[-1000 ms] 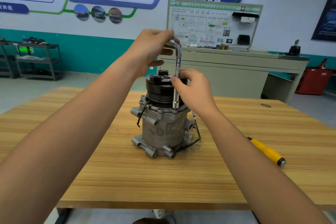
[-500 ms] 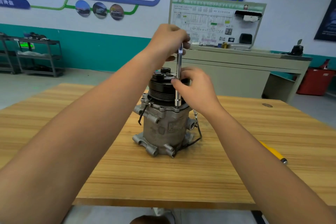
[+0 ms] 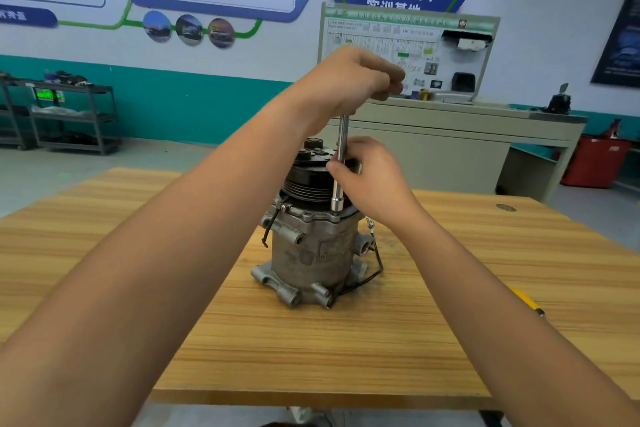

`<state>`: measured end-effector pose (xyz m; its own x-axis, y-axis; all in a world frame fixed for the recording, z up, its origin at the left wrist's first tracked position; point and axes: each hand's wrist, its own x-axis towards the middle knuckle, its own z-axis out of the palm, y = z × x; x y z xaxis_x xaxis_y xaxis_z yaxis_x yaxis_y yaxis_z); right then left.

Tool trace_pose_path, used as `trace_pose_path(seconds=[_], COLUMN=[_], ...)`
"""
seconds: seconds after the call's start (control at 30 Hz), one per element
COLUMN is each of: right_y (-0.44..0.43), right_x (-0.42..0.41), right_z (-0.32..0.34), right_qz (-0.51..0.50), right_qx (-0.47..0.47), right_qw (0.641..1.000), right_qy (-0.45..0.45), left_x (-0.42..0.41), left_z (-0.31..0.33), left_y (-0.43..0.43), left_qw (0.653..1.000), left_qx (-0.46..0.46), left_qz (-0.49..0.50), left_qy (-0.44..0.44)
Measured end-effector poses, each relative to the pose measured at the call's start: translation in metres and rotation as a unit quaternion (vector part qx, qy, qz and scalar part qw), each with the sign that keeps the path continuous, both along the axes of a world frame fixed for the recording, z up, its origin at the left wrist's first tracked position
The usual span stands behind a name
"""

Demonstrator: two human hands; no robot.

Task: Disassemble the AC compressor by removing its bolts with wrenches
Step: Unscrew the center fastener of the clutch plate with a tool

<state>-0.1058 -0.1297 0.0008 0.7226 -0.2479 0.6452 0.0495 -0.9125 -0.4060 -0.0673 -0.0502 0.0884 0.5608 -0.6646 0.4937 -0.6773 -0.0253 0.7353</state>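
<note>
- The left arm reaches in from the near left edge of the desk [image 3: 346, 357] and rises over the compressor [image 3: 311, 253].
- The left hand [image 3: 356, 80] is a fist, knuckles up, fingers curled round the top of the wrench [image 3: 343, 142].
- The wrench shaft stands nearly upright below that fist. Its socket end sits down on the compressor's upper flange, on the side nearest the right hand.
- The right arm comes in from the near right corner.
- The right hand [image 3: 374, 180] is beside the black pulley [image 3: 308, 177]. Its thumb and curled fingers pinch the shaft about halfway down.
- The compressor stands upright on its base around mid desk, somewhat nearer the far edge, with the pulley on top.
- A black wire [image 3: 377, 263] loops down the compressor's right side to the desk.
- A yellow tool [image 3: 526, 302] lies near the right edge, mostly hidden behind the right forearm.
- The desk has a pale wood-grain top.
- Beyond it is a grey floor [image 3: 207, 156] and a white wall [image 3: 540, 10] with a teal band and printed posters.
- A dark rack [image 3: 69, 114] stands at far left.
- A beige counter [image 3: 450, 135] behind the desk carries a diagram board [image 3: 408, 52].
- A red bin [image 3: 595, 163] is at far right.
</note>
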Motion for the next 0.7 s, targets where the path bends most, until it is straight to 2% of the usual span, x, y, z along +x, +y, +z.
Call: trace_pose_path(seconds=[0.2,0.33,0.53,0.63,0.7], right_y=[-0.003,-0.003,-0.004,-0.003,-0.002], right_x=[-0.001,-0.002,-0.004,-0.002,-0.002], right_z=[-0.002,0.0,0.001,0.0,-0.001], right_qz=[0.015,0.021,0.026,0.023,0.025], right_qx=[-0.036,-0.019,-0.008,0.001,0.023], right_qw=[0.998,0.999,0.999,0.999,0.999], right_qy=[0.038,0.038,0.037,0.043,0.028], left_x=[0.012,0.017,0.02,0.024,0.022], left_z=[0.006,0.005,0.004,-0.002,-0.009], left_y=[-0.006,-0.003,-0.005,0.0,0.002], left_qw=[0.995,0.994,0.983,0.961,0.952], left_qx=[0.06,0.063,0.002,-0.077,-0.139], left_qz=[0.078,0.071,0.031,0.014,-0.01], left_qy=[-0.017,0.056,0.183,0.266,0.271])
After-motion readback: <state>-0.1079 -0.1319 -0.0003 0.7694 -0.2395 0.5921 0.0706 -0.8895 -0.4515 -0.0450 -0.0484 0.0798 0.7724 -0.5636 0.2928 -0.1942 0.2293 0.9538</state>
